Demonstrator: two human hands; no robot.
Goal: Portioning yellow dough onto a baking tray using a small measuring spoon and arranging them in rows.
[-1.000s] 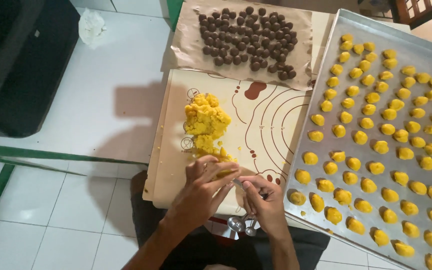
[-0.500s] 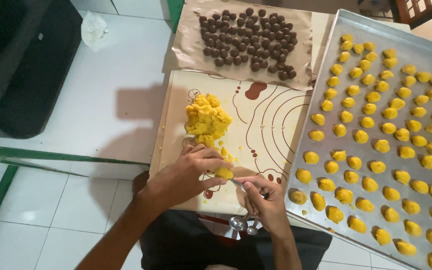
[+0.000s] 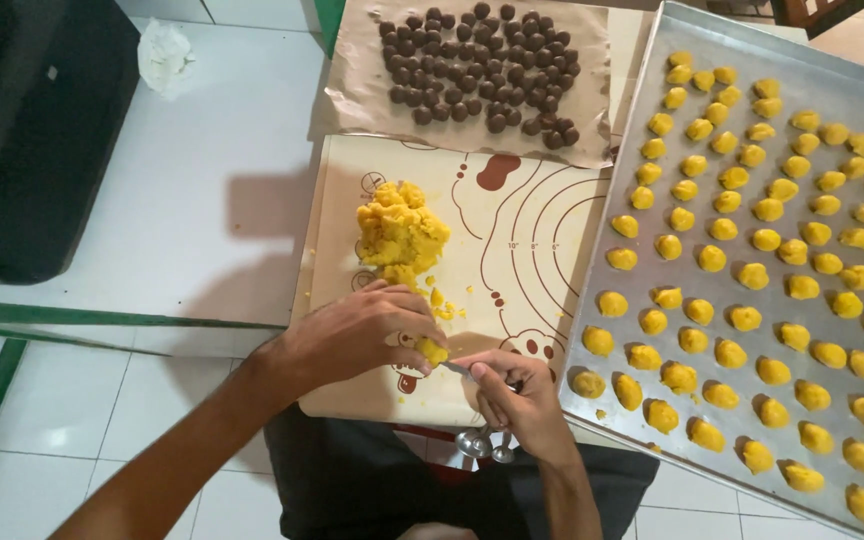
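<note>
A heap of yellow dough [image 3: 400, 230] lies on a beige baking mat [image 3: 542, 230] with brown ring markings. My left hand [image 3: 367, 330] rests on the mat just below the heap, its fingertips pinching a small yellow dough piece [image 3: 433, 351]. My right hand [image 3: 512, 395] is right beside it, gripping a set of metal measuring spoons [image 3: 480, 440]; one spoon's end meets the dough piece and the other bowls hang below my palm.
A large metal tray [image 3: 642, 90] on the right holds several rows of yellow dough balls [image 3: 752, 270]. Brown paper [image 3: 352, 95] at the top carries many dark balls [image 3: 482, 65]. A black box [image 3: 22, 130] and a crumpled white tissue [image 3: 165, 55] lie left on the white tiled floor.
My left hand has slid left and opened out over the mat, with the dough piece now showing at its fingertips. My right hand has stayed put with the spoons.
</note>
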